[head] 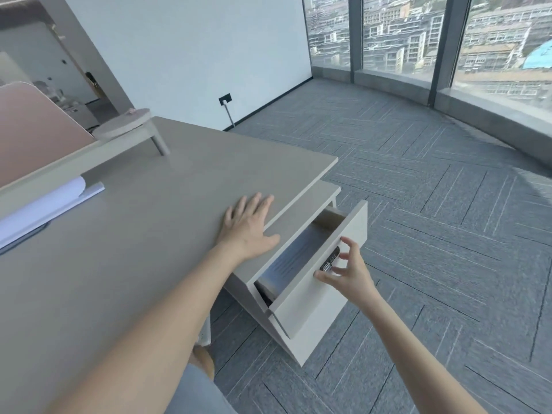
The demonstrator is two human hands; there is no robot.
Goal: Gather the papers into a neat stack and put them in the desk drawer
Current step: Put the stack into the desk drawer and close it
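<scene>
White papers (41, 206) lie at the left edge of the grey desk (143, 222), partly tucked under a raised shelf. A white drawer (316, 264) in the pedestal under the desk's right end stands pulled partly out, and its inside looks dark and bare. My left hand (249, 224) rests flat on the desk's right edge, fingers spread, holding nothing. My right hand (348, 270) hovers at the drawer front beside its small metal lock, fingers apart and curled, gripping nothing.
A raised shelf (89, 153) with a pink divider panel (33, 127) runs along the desk's far left side. Grey carpet (433, 219) spreads to the right. Large windows (418, 40) curve along the far wall. A wall socket (224, 100) sits low on the white wall.
</scene>
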